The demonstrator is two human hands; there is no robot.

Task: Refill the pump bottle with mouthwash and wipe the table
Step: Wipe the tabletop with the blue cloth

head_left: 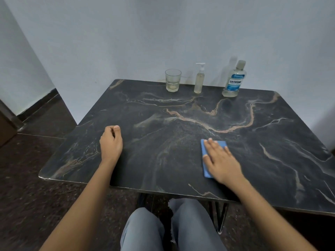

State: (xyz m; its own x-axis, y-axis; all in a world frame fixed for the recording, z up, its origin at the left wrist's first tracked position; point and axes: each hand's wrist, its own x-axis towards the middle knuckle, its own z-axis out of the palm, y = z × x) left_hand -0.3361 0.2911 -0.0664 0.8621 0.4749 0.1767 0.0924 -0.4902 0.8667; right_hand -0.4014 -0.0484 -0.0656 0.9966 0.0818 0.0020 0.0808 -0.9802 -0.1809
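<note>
Soft, rather dim indoor light with a cool grey-blue cast falls evenly on the wall (126,33) and the dark tabletop (163,160), which shows only a dull sheen. The mouthwash bottle (234,80) throws a pale shadow on the wall behind it, and a darker one lies beside the left forearm (87,196). The wide lens bows the tabletop's edges, and detail is slightly soft throughout.

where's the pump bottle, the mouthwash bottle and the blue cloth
pump bottle (199,82): head view, on its clear body below the pump.
mouthwash bottle (235,83): head view, on its front label.
blue cloth (203,147): head view, on its uncovered left edge.
</note>
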